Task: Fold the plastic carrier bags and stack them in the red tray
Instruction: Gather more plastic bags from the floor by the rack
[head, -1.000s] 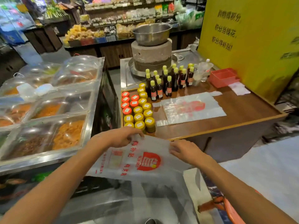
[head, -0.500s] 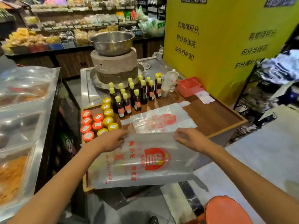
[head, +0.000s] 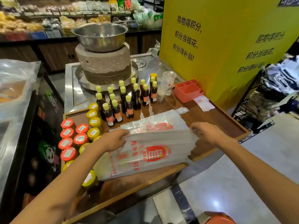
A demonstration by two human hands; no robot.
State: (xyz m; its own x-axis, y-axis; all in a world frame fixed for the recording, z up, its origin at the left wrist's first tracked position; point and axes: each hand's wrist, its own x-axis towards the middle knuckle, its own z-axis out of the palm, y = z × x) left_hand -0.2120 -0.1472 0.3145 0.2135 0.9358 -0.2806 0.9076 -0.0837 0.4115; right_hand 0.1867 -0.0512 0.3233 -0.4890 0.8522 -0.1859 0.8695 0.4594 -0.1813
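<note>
A clear plastic carrier bag (head: 145,157) with a red logo and red lettering is stretched flat over the near part of the wooden table (head: 218,120). My left hand (head: 113,139) pinches its upper left corner and my right hand (head: 205,133) pinches its upper right corner. Just behind it a second clear bag (head: 155,122) with a red print lies flat on the table, partly covered by the held bag. The red tray (head: 187,92), divided into compartments, stands at the table's far right by the yellow wall.
Dark sauce bottles with yellow caps (head: 126,101) stand behind the bags. Jars with red and yellow lids (head: 76,136) line the table's left edge. A stone mill with a steel bowl (head: 102,50) sits further back. Small paper slips (head: 204,105) lie near the tray.
Both hands have carried the held bag forward from below the table edge to over the table, next to the flat bag. The view has moved closer and to the right.
</note>
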